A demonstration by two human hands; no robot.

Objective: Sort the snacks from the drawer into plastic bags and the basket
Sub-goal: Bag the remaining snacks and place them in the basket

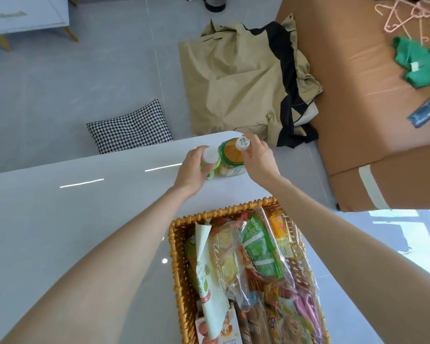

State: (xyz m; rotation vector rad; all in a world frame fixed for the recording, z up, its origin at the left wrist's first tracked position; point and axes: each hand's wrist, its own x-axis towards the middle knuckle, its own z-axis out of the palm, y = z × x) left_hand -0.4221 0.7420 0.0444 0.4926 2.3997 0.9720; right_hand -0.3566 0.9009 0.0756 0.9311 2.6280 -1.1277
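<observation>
Two hands meet at the far edge of a white table (72, 219), at 12 o'clock from the wicker basket (175, 247). The left hand (193, 168) wraps its fingers round a white-capped green bottle (210, 155). The right hand (258, 156) pinches a small bottle (242, 143) just under its printed cap, with the body hidden. Between them, close against both, stands an orange-lidded jar (230, 160). The basket, at 6 o'clock, is already crowded with snacks in clear bags (231, 252). The sorting looks far along, with the drinks now being handled. Whether they are being set down or picked up cannot be told. If they belong in the basket, the next move calls for a lift back toward 6 o'clock and a gap among the packets.
</observation>
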